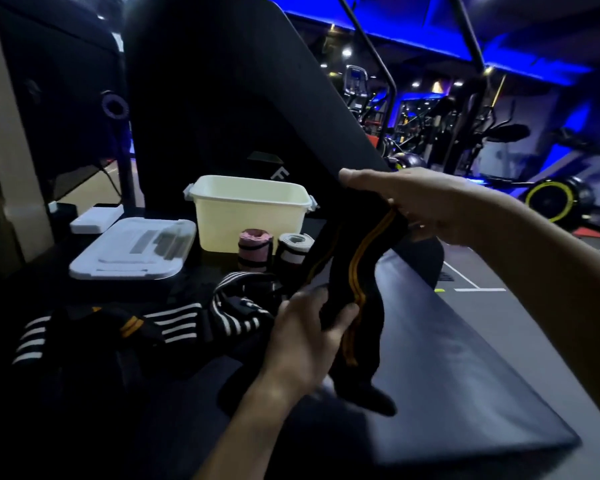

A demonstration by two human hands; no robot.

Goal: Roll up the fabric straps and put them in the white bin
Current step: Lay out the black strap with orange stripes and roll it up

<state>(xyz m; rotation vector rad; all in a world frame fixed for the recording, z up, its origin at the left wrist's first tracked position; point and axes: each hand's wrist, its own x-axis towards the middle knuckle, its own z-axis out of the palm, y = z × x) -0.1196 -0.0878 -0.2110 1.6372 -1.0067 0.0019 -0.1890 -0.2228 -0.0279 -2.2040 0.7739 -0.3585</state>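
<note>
Both hands grip a black strap (355, 268) with orange stripes: right hand (420, 206) above, left hand (305, 337) below. Between it and the white bin (250, 211) stand two rolled straps (274, 249); striped straps (174, 320) lie left, beside a lid (129, 251).

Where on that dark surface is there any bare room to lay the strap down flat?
The widest bare stretch is the grey mat, right of the black-and-orange strap held by both hands. It is crowded on the left: striped straps lie heaped, two rolled straps stand before the white bin, and the bin's lid lies beside it.
</note>
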